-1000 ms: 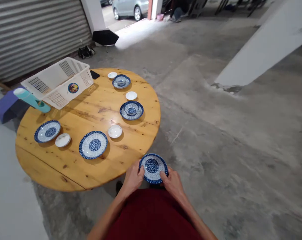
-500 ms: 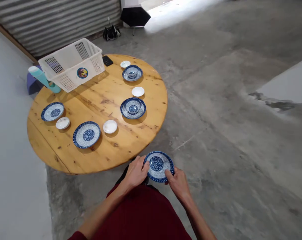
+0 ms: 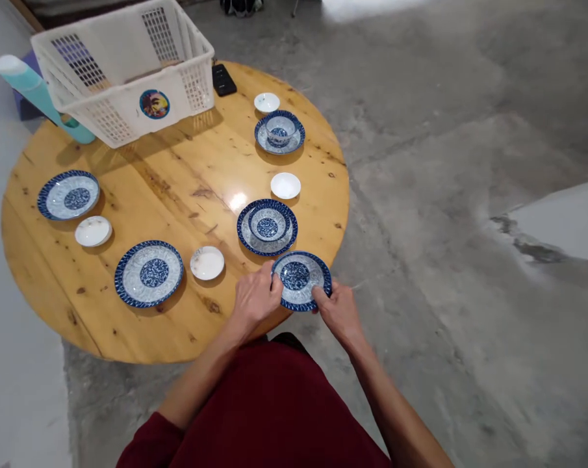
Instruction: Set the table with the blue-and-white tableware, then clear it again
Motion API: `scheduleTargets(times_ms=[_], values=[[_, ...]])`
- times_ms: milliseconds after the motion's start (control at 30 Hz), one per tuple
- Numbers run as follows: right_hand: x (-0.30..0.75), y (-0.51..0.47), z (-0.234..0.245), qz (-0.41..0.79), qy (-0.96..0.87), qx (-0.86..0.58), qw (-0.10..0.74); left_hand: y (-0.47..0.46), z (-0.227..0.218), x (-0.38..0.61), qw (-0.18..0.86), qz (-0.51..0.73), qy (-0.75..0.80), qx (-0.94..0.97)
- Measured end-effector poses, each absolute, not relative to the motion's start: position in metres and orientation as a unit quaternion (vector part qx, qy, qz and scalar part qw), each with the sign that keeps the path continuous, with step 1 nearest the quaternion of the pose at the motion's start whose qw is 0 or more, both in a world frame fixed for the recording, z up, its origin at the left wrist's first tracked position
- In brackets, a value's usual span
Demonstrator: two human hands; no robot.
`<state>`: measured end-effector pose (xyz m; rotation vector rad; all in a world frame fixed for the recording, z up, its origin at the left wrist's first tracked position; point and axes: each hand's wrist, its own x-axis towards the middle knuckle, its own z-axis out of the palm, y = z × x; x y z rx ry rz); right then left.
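Observation:
A blue-and-white patterned plate (image 3: 301, 279) is held up between my two hands, over the table's near right edge. My left hand (image 3: 258, 294) is closed on its left rim, thumb on top. On the right rim my right hand (image 3: 338, 308) grips it, the thumb pressing on the upper face. Just beyond it on the table lies a larger matching plate (image 3: 245, 238) with a patterned bowl (image 3: 268, 223) on it. To the left of my hands are a small white dish (image 3: 206, 262) and another blue-rimmed plate (image 3: 149, 273).
On the round wooden table (image 3: 177, 195) stands a white plastic basket (image 3: 123, 123), with a turquoise bottle (image 3: 45, 97) beside it and a black phone (image 3: 223, 79) at its right. Further plates, a bowl and small white dishes sit around the rim. Concrete floor (image 3: 444, 195) lies to the right.
The plate, still in both hands, has moved forward from in front of the table to over its edge. My view has come closer to the table.

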<state>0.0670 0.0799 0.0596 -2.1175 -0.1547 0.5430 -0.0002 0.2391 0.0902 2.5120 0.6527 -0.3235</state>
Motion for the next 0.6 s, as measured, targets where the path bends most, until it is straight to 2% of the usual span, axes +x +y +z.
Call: scheduleTargets(times_ms=[367,600], values=[[0.153,0.144,0.058,0.188,-0.171,-0.859,0.445,0.292,0.084,0.065,0.221,-0.066,0.353,0.907],[0.195,0.173,0.039,0.190,-0.251,-0.868,0.384,0.304,0.065,0.087,0.207,-0.068,0.404,0.888]])
